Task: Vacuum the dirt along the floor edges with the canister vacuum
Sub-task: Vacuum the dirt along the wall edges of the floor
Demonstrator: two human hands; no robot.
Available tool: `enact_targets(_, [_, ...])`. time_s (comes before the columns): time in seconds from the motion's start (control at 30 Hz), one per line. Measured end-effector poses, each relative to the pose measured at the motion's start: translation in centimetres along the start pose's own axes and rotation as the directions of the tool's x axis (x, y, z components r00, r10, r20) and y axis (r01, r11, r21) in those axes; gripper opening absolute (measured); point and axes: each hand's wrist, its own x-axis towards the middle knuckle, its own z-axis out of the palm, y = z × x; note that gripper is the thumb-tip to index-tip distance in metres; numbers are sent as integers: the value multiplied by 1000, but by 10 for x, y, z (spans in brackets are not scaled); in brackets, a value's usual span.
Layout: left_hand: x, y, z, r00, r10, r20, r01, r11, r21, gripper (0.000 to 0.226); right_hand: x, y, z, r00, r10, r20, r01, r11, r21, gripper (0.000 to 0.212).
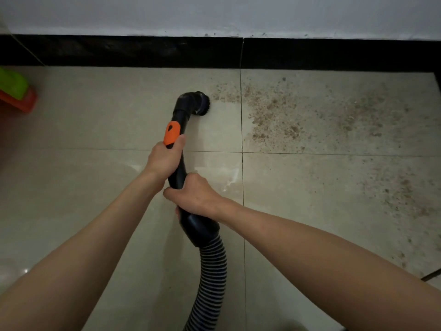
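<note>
We note both hands wrapped round the black vacuum handle: the left hand grips it higher up, thumb lying against the lower end of the orange slider, and the right hand grips it lower down, fingers curled fully round the tube just above the flared black cuff. From the cuff a ribbed hose, black with pale rings, curves down and out of the bottom of the view. Above the left hand the handle is a curved, glossy black tube; past the orange slider it bends sharply right at an elbow and ends in a round brush head with short dark bristles. The brush head sits on the beige floor tile, near the black skirting but apart from it, with its bristles at the left margin of the dirt. The dirt is brown, granular, thickest just right of the tile joint, and thins out in a scatter toward the right edge. Above the skirting runs a pale wall. At the far left edge lies a green and orange object, blurred; we cannot tell what it is.
</note>
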Motion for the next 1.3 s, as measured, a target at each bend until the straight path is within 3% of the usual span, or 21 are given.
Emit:
enact_targets(0.33, [33, 36, 8, 999, 22, 48, -24, 999, 43, 37, 28, -14, -28, 1000, 2, -27, -1, 998, 66, 14])
enact_targets(0.77, [31, 62, 60, 972, 70, 224, -87, 994, 63, 34, 17, 13, -69, 992, 23, -121, -9, 994, 112, 16])
enact_targets(1.0, [34, 60, 48, 950, 32, 311, -49, 998, 46, 44, 19, 10, -65, 994, -3, -109, 14, 995, 101, 17])
enact_targets(1.17, [37, 51, 28, 966, 41, 254, -48, 999, 22, 48, 15, -2, -51, 997, -58, -42, 63, 987, 147, 27])
enact_targets(1.3, [43, 37, 8, 986, 15, 166, -13, 1000, -16, 59, 8, -1, -36, 1000, -7, 3, 6, 963, 268, 31])
